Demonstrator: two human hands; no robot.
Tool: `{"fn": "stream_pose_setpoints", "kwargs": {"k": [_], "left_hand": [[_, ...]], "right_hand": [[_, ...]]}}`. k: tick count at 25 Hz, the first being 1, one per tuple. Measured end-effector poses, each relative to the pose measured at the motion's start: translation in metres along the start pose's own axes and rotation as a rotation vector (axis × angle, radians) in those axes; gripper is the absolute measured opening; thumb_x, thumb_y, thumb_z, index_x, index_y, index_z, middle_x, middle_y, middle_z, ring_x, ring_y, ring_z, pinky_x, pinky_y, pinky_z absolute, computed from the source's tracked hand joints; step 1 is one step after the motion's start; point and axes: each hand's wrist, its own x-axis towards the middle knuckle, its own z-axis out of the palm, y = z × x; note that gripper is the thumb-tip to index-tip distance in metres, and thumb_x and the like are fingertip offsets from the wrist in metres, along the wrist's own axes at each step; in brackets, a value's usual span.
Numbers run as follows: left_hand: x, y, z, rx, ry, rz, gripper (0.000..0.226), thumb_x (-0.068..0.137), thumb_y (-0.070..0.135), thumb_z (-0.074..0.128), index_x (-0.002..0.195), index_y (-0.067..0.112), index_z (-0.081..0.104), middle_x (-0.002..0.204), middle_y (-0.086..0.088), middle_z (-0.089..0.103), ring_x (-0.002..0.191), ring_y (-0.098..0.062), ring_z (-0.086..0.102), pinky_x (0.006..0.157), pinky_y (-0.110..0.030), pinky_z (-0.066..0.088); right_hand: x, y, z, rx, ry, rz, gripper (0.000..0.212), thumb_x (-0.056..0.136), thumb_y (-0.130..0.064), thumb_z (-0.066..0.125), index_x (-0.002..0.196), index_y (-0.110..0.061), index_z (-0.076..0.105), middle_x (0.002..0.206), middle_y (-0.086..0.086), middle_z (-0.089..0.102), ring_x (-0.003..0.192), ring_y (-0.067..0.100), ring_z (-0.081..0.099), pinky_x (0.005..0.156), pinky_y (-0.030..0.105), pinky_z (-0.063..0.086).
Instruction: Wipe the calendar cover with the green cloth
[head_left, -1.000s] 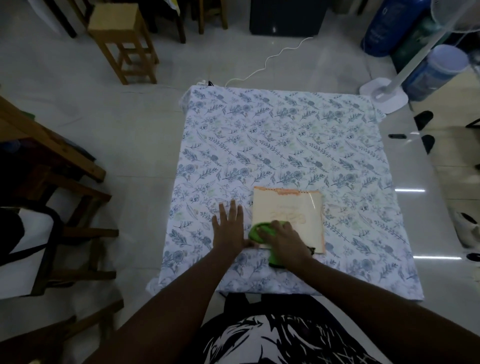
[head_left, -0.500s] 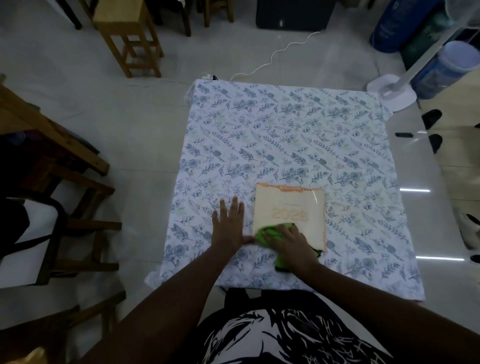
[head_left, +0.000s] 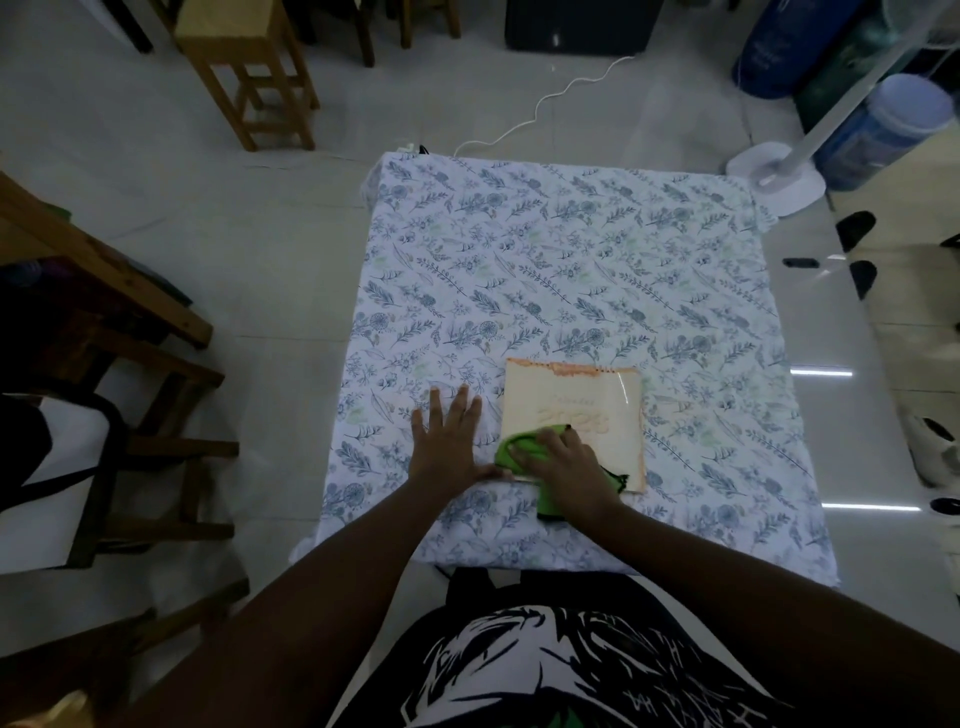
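Note:
A cream calendar (head_left: 582, 405) with an orange binding along its far edge lies flat on the flowered tablecloth (head_left: 545, 270). My right hand (head_left: 566, 462) presses the green cloth (head_left: 514, 449) onto the calendar's near left corner; part of the cloth sticks out under my wrist. My left hand (head_left: 449, 441) lies flat on the tablecloth just left of the calendar, fingers spread, thumb touching the calendar's near edge. The cover shows faint embossed digits.
A wooden stool (head_left: 244, 67) stands on the floor at the far left, wooden chairs (head_left: 130, 364) at the left. A white fan base (head_left: 774, 179) and blue water jugs (head_left: 883, 130) stand at the far right. A white cable (head_left: 545, 98) runs behind the table.
My right hand with the green cloth has slid slightly down and left across the calendar's near part, uncovering the digits. My left hand stays flat in place.

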Motion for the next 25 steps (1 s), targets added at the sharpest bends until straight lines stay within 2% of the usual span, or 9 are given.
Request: {"fn": "stream_pose_setpoints", "kwargs": {"k": [4, 7, 10, 12, 15, 17, 21, 25], "left_hand": [[-0.001, 0.0, -0.003, -0.033, -0.027, 0.008, 0.124, 0.064, 0.085, 0.05, 0.155, 0.018, 0.0, 0.165, -0.006, -0.011, 0.148, -0.043, -0.014, 0.117, -0.065, 0.002], [0.0, -0.001, -0.004, -0.055, -0.045, 0.024, 0.13, 0.059, 0.086, 0.055, 0.155, 0.019, -0.002, 0.165, -0.006, -0.015, 0.148, -0.043, -0.018, 0.116, -0.065, -0.001], [0.0, 0.0, -0.003, -0.048, -0.049, 0.012, 0.13, 0.059, 0.084, 0.057, 0.155, 0.019, -0.002, 0.165, -0.006, -0.015, 0.148, -0.044, -0.017, 0.116, -0.065, 0.0], [0.001, 0.001, -0.003, -0.047, -0.048, 0.01, 0.131, 0.059, 0.084, 0.058, 0.155, 0.018, -0.002, 0.164, -0.006, -0.016, 0.148, -0.044, -0.017, 0.116, -0.065, 0.001], [0.001, -0.001, -0.002, -0.038, -0.034, 0.015, 0.131, 0.058, 0.085, 0.055, 0.155, 0.018, -0.001, 0.165, -0.006, -0.015, 0.148, -0.043, -0.016, 0.117, -0.065, 0.001], [0.0, -0.002, -0.001, -0.038, -0.031, 0.022, 0.131, 0.058, 0.087, 0.054, 0.155, 0.017, 0.001, 0.165, -0.007, -0.012, 0.148, -0.044, -0.014, 0.117, -0.065, 0.003], [0.001, -0.003, 0.001, -0.02, -0.025, 0.029, 0.131, 0.058, 0.088, 0.053, 0.155, 0.018, 0.0, 0.165, -0.006, -0.012, 0.149, -0.043, -0.013, 0.117, -0.066, 0.006], [0.001, -0.002, 0.0, -0.012, -0.054, 0.026, 0.133, 0.056, 0.089, 0.051, 0.155, 0.018, -0.003, 0.164, -0.007, -0.017, 0.147, -0.044, -0.018, 0.116, -0.065, 0.0]], "right_hand": [[-0.023, 0.018, 0.003, -0.02, -0.037, -0.101, 0.067, 0.07, -0.013, 0.078, 0.126, -0.036, 0.049, 0.123, 0.013, 0.054, 0.097, 0.034, 0.049, 0.064, 0.048, 0.054], [-0.012, 0.029, -0.004, -0.068, -0.027, -0.19, 0.055, 0.075, -0.019, 0.076, 0.123, -0.038, 0.057, 0.12, 0.01, 0.057, 0.097, 0.029, 0.045, 0.067, 0.044, 0.052], [0.0, 0.033, -0.012, -0.083, -0.042, -0.275, 0.048, 0.078, -0.019, 0.072, 0.12, -0.039, 0.06, 0.12, 0.011, 0.058, 0.095, 0.03, 0.049, 0.067, 0.044, 0.051], [0.011, 0.026, -0.012, -0.076, -0.059, -0.205, 0.051, 0.081, -0.018, 0.069, 0.125, -0.04, 0.057, 0.123, 0.011, 0.055, 0.099, 0.032, 0.049, 0.071, 0.046, 0.051], [0.036, 0.005, -0.014, -0.022, -0.04, 0.013, 0.056, 0.083, -0.015, 0.064, 0.131, -0.04, 0.051, 0.131, 0.012, 0.049, 0.107, 0.035, 0.045, 0.077, 0.05, 0.05], [0.038, -0.005, -0.012, 0.011, -0.016, 0.071, 0.056, 0.083, -0.014, 0.063, 0.131, -0.039, 0.052, 0.131, 0.013, 0.05, 0.108, 0.036, 0.045, 0.078, 0.049, 0.05], [-0.011, 0.004, 0.002, -0.001, -0.059, -0.121, 0.063, 0.074, -0.019, 0.073, 0.13, -0.037, 0.051, 0.127, 0.01, 0.053, 0.107, 0.032, 0.048, 0.074, 0.047, 0.054], [-0.014, 0.032, 0.0, -0.036, -0.113, -0.277, 0.052, 0.079, -0.025, 0.07, 0.126, -0.042, 0.053, 0.124, 0.009, 0.054, 0.101, 0.028, 0.046, 0.073, 0.043, 0.049]]}}
